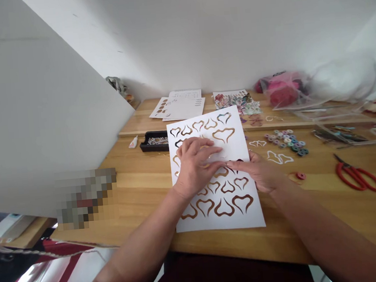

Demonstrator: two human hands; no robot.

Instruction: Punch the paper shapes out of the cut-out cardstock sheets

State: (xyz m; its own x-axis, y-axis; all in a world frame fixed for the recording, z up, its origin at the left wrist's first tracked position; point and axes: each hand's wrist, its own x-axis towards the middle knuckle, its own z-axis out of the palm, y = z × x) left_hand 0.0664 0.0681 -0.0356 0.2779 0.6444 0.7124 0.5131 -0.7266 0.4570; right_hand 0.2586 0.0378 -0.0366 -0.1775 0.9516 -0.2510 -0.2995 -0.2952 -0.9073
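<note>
A white paper sheet with rows of curved heart-shaped cut-outs stands tilted above the wooden table. My right hand grips its right edge, the thumb lying across the front and the other fingers behind. Over the middle of the sheet is my left hand, its thumb side closed close to my right thumb tip at one cut-out. Its other fingers are raised and spread. Whatever lies between the left fingertips is too small to make out. Brown table shows through many of the openings.
Left of the sheet are a black tray of small beads and a little white bottle. To the right lie several thread bobbins, white paper cut-outs and red-handled scissors. Papers and plastic bags sit behind.
</note>
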